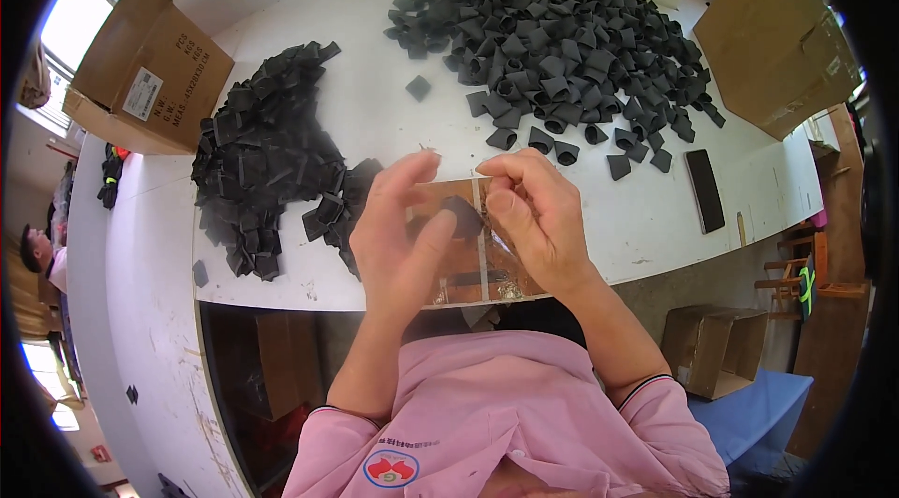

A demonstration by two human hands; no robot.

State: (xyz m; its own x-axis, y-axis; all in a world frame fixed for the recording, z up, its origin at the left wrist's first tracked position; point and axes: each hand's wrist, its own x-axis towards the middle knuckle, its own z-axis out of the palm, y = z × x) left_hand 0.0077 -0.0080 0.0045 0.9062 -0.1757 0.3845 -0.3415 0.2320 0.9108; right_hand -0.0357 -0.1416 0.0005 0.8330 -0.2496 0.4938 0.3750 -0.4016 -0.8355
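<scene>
My left hand (398, 226) is raised over the brown board (459, 259) at the table's front edge. Its fingers curve forward, with the thumb apart from them. A small dark grey piece (463, 220), blurred, shows by the left thumb tip, between my two hands; I cannot tell whether it is gripped. My right hand (541, 222) is on the other side of the piece, fingers curled and thumb pressed against them. Anything inside that curl is hidden. Left of my left hand lies a heap of flat dark pieces (272, 142).
A large heap of dark tube-like pieces (562, 39) covers the far table (356, 76). Cardboard boxes stand at the far left (150, 72) and far right (777, 44). A phone (705, 191) lies right of my right hand. Another person (42, 250) shows at the far left.
</scene>
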